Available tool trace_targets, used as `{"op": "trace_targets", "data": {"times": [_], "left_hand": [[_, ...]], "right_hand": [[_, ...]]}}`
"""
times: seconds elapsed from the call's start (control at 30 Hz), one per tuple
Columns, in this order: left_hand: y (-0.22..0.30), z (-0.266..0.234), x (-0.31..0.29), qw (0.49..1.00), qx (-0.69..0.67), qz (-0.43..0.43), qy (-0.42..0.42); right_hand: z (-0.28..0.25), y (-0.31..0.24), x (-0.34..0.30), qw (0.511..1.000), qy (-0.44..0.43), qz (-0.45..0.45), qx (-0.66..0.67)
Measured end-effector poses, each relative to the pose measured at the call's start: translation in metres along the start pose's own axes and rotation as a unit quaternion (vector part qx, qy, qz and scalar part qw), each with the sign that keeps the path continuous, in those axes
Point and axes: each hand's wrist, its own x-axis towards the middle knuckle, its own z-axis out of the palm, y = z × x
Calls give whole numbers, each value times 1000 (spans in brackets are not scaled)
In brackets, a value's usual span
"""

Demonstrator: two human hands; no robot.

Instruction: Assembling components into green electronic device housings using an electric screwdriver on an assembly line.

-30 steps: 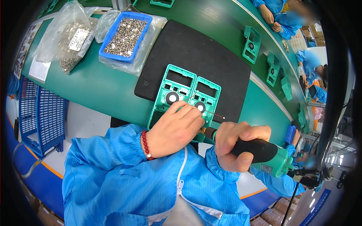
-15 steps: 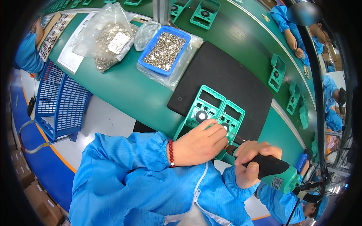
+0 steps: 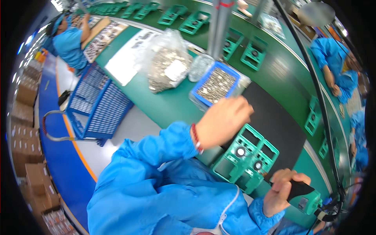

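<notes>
My right hand (image 3: 279, 191) grips a green and black electric screwdriver (image 3: 305, 197), its tip pointing left toward two joined green plastic housings (image 3: 246, 158). Each housing holds a round black and white part, one of them a white-centred disc (image 3: 240, 151). Over the near right side of the blue tray (image 3: 194, 92) of small metal screws (image 3: 216, 84) is my left hand (image 3: 225, 122), wearing a red bead bracelet. Its fingers bend downward and are blurred, with the tips hidden. The housings rest partly on a black mat (image 3: 274, 113), beside my left hand.
A clear plastic bag of metal parts (image 3: 166, 70) lies left of the tray, near white paper sheets (image 3: 127, 62). A blue basket (image 3: 105, 107) stands at the left. More green housings (image 3: 254, 53) sit on the green line beyond. Co-workers (image 3: 338, 72) sit at right and far left.
My left hand has lifted off the housings and moved away toward the screw tray. The screwdriver has drawn back from the housings. The whole view has turned leftward.
</notes>
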Motion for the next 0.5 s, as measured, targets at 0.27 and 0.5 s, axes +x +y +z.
{"op": "trace_targets", "data": {"times": [0.27,0.5], "left_hand": [[-92,-2,12,958,240,-96,-125],[-95,0,11,988,105,-110,-34]], "right_hand": [[-17,5,-2,998,35,17,-45],[-13,0,0,997,67,21,-44]]}}
